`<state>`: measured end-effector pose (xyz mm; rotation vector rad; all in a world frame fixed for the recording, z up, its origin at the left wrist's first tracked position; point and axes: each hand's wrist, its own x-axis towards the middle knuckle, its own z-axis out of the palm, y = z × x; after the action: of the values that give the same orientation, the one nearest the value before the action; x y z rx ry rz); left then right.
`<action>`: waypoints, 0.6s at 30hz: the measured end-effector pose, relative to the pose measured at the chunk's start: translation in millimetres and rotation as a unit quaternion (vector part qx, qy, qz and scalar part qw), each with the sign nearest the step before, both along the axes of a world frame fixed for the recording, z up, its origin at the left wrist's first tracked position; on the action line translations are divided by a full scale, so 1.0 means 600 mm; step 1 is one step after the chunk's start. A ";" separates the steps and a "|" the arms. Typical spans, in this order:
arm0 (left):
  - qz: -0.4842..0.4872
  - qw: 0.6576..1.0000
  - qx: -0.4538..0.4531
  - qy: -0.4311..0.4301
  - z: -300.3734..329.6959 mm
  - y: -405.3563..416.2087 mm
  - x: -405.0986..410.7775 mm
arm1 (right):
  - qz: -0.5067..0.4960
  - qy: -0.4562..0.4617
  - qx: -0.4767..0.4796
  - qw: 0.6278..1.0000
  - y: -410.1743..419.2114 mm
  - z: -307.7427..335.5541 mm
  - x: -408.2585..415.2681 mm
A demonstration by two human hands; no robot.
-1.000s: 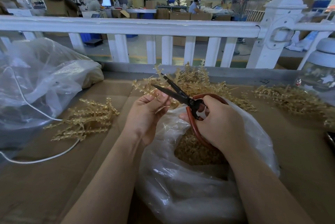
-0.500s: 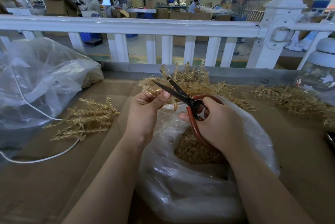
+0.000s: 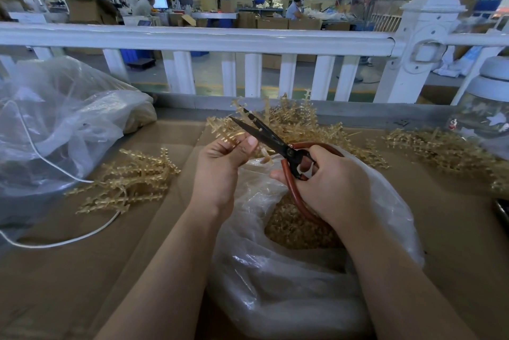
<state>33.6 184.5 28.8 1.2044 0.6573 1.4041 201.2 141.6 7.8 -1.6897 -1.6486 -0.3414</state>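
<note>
Nearest the viewer, a clear plastic bag lies open on the cardboard-covered bench. Inside it is a heap of small tan cut pieces. Both forearms reach over the bag from the near edge.

The left grip is above the bag's far left rim. Its fingers are curled and its thumb presses down, pinching the stem of a tan plastic sprig. The sprig's toothed branches stick out beyond the fingers, far and left of the grip.

The right grip is just right of it, above the bag mouth. It is clamped round the red-brown loop handles of the scissors. The dark blades stand apart and point far and left, crossing just above the left thumb tip. The blade tips lie among the sprig's branches; whether a blade touches a branch cannot be told.

On the bench to the left lies a small pile of sprigs, with a white cord curving beside it. Beyond that, a large crumpled plastic bag fills the left side.

Behind the blades sits a larger heap of sprigs. A further heap spreads along the right, near a white-lidded jar.

A white railing borders the far edge of the bench. Beyond it is a workshop floor with cartons and seated people
</note>
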 end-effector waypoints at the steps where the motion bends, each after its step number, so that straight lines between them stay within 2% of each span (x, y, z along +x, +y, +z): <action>1: -0.007 1.000 -0.001 -0.003 -0.001 0.001 0.000 | 0.003 0.000 0.004 1.000 0.000 0.000 0.000; 8: -0.052 0.999 -0.004 -0.014 -0.001 0.003 -0.003 | 0.025 0.006 0.018 1.000 0.000 -0.003 0.000; 18: -0.031 0.997 -0.071 -0.010 0.004 -0.004 0.000 | 0.027 0.045 -0.030 0.998 0.001 0.000 -0.001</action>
<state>33.8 182.0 31.0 1.0885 0.6879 1.2958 200.4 142.2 7.8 -1.6767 -1.6496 -0.1887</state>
